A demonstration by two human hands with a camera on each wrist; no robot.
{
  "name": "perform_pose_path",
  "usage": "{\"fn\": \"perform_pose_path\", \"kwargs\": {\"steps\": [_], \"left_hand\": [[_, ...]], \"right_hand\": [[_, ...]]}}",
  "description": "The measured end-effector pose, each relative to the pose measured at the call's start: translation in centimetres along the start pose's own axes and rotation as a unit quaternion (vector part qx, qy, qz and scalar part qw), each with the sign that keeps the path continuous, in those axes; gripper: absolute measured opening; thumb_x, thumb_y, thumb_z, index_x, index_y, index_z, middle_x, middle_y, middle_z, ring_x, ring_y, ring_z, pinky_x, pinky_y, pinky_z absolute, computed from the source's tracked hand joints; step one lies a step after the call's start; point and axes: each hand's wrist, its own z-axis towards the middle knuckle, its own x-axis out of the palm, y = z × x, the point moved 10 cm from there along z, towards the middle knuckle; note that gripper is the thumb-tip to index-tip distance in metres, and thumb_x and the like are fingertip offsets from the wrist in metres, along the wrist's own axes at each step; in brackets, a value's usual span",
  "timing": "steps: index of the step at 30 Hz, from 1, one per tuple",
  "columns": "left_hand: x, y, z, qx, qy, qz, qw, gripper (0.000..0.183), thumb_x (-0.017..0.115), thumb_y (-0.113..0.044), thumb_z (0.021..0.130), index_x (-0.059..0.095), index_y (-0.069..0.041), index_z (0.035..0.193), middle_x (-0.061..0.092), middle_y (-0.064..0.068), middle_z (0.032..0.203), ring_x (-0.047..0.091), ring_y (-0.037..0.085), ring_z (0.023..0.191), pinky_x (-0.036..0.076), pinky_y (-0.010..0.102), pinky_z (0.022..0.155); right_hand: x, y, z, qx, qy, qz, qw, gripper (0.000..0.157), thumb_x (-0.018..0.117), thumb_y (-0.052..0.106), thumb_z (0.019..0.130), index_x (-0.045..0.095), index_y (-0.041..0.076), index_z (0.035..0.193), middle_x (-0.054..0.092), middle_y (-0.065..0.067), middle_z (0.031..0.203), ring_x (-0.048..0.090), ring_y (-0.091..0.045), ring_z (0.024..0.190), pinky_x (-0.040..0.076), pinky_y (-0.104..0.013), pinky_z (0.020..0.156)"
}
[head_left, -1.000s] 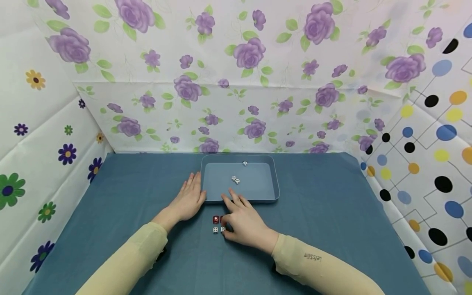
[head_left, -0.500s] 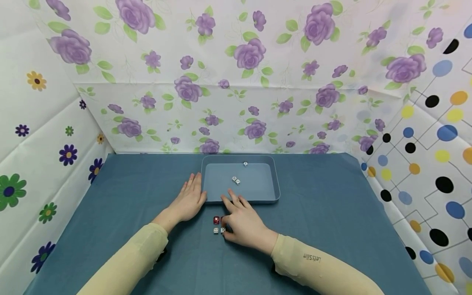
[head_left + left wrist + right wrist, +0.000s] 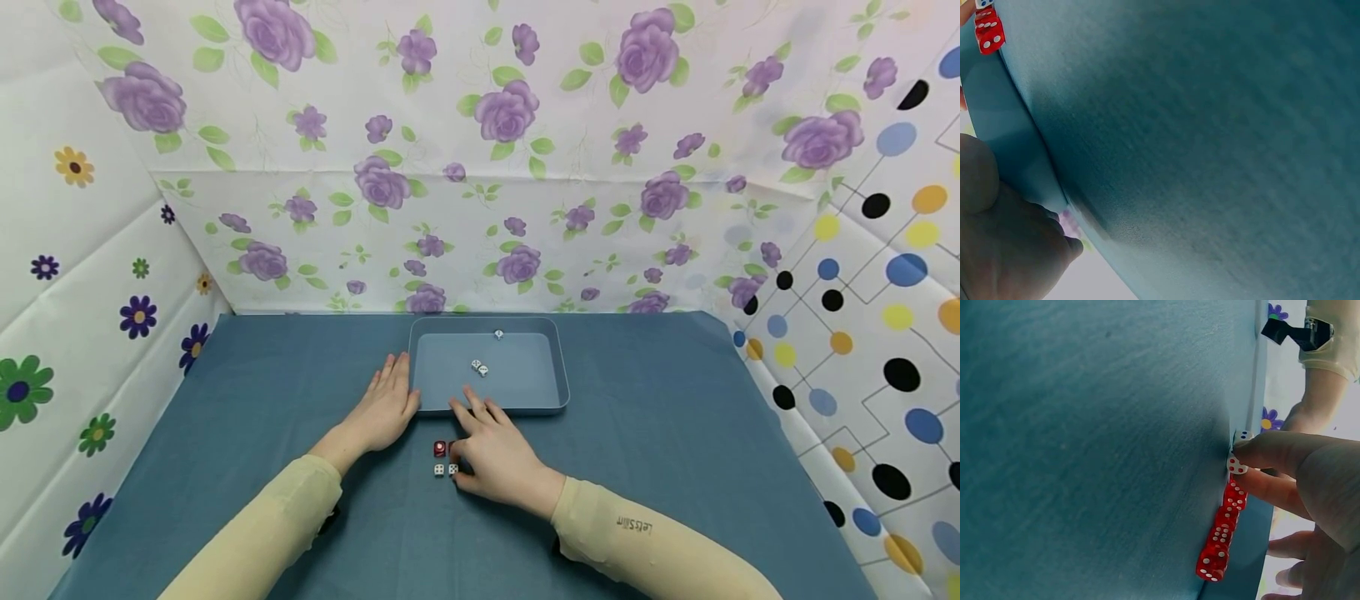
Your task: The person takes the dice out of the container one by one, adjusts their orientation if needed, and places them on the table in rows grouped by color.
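Observation:
In the head view my left hand (image 3: 378, 408) lies with straight fingers along the left side of a blue-grey tray (image 3: 540, 387), thumb at its near corner. My right hand (image 3: 501, 458) is just in front of the tray. Its thumb and index finger pinch a white die (image 3: 1237, 464), while the other fingers spread toward the tray's near rim. Left of that die sits another white die (image 3: 438, 470). Behind these two is a red die (image 3: 440, 448), with a second partly hidden by my fingers. The right wrist view shows several red dice (image 3: 1220, 534) in a line.
Inside the tray, two white dice (image 3: 483, 371) lie together near the middle and another white die (image 3: 498, 334) is by the back wall. A blue cloth (image 3: 652, 433) covers the table. Flowered sheeting (image 3: 517, 183) stands behind, with patterned sheets on both sides.

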Motion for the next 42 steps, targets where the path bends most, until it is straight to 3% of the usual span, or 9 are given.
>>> {"fn": "perform_pose_path", "kwargs": {"steps": [28, 35, 42], "left_hand": [[-0.1, 0.1, 0.1, -0.003, -0.002, 0.002, 1.0, 0.071, 0.039, -0.026, 0.117, 0.005, 0.012, 0.166, 0.009, 0.031, 0.174, 0.002, 0.044, 0.162, 0.009, 0.061, 0.129], [-0.1, 0.1, 0.0, -0.006, -0.002, 0.008, 1.0, 0.072, 0.04, -0.027, 0.117, 0.005, 0.012, 0.167, 0.009, 0.03, 0.175, 0.002, 0.044, 0.163, 0.009, 0.06, 0.129], [-0.1, -0.1, 0.0, -0.007, -0.003, 0.018, 0.9998, 0.071, 0.039, -0.027, 0.117, 0.006, 0.012, 0.167, 0.009, 0.031, 0.174, 0.002, 0.044, 0.162, 0.009, 0.06, 0.129]], "right_hand": [[0.0, -0.1, -0.2, 0.0, 0.005, 0.02, 1.0, 0.018, 0.083, 0.044, 0.094, 0.085, 0.03, 0.106, 0.044, -0.02, 0.165, 0.027, -0.044, 0.159, 0.035, -0.058, 0.122], [-0.2, -0.6, -0.2, 0.002, -0.002, 0.085, 0.996, 0.019, 0.079, 0.04, 0.098, 0.084, 0.027, 0.111, 0.045, -0.02, 0.165, 0.025, -0.044, 0.16, 0.033, -0.059, 0.123], [-0.8, -2.0, -0.4, 0.012, -0.038, 0.175, 0.984, 0.019, 0.076, 0.035, 0.102, 0.083, 0.024, 0.116, 0.05, -0.019, 0.162, 0.026, -0.042, 0.159, 0.037, -0.059, 0.121]]}}
